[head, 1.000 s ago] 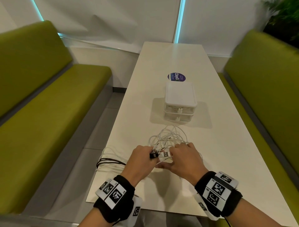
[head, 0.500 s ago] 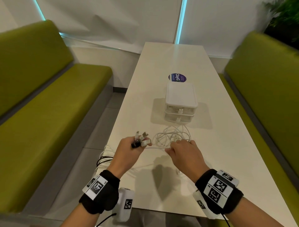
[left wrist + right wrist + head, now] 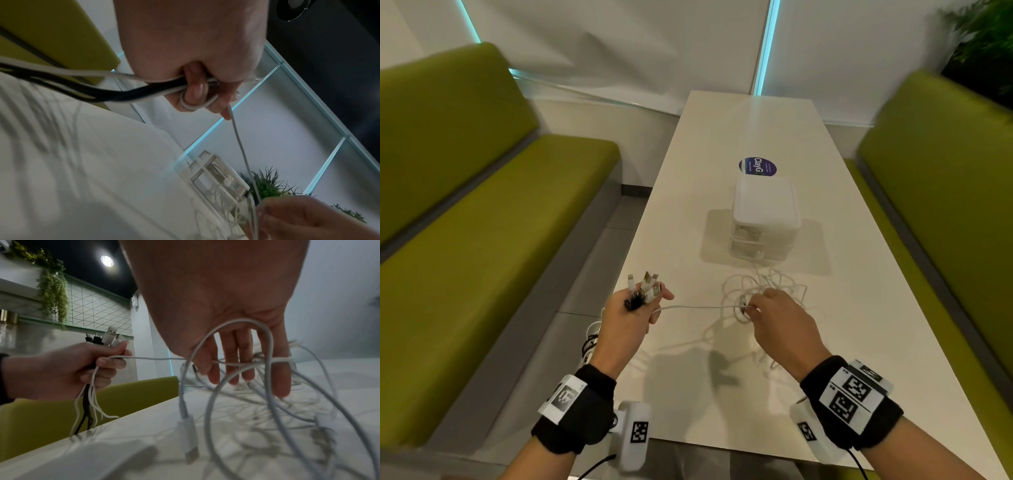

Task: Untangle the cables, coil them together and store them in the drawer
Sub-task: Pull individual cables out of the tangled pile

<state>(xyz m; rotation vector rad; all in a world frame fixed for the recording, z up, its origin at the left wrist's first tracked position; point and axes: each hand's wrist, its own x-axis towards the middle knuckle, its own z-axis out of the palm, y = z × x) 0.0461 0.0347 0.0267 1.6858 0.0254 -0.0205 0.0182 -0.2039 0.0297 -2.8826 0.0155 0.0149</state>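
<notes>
My left hand (image 3: 637, 310) grips a bundle of cable ends, and their plugs (image 3: 645, 287) stick up above the fist. Black and white cables (image 3: 123, 94) trail from that fist (image 3: 195, 91) over the table's left edge. One white cable (image 3: 698, 306) runs taut from it to my right hand (image 3: 774, 317), which pinches the strand at the tangle of white cables (image 3: 767, 286) on the table. In the right wrist view, loops hang around the right fingers (image 3: 232, 368) and a white plug (image 3: 189, 434) dangles. The white drawer unit (image 3: 765, 219) stands behind the tangle, both drawers shut.
The long white table (image 3: 722, 394) has a round blue sticker (image 3: 757, 166) beyond the drawer unit. Green benches (image 3: 482, 257) (image 3: 945, 205) flank both sides. A plant (image 3: 983, 44) stands at the far right. Slack cable loops (image 3: 590, 337) hang off the table's left edge.
My left hand has moved left and up with the plug ends, drawing one white cable taut. My right hand has stayed at the tangle and lifted slightly.
</notes>
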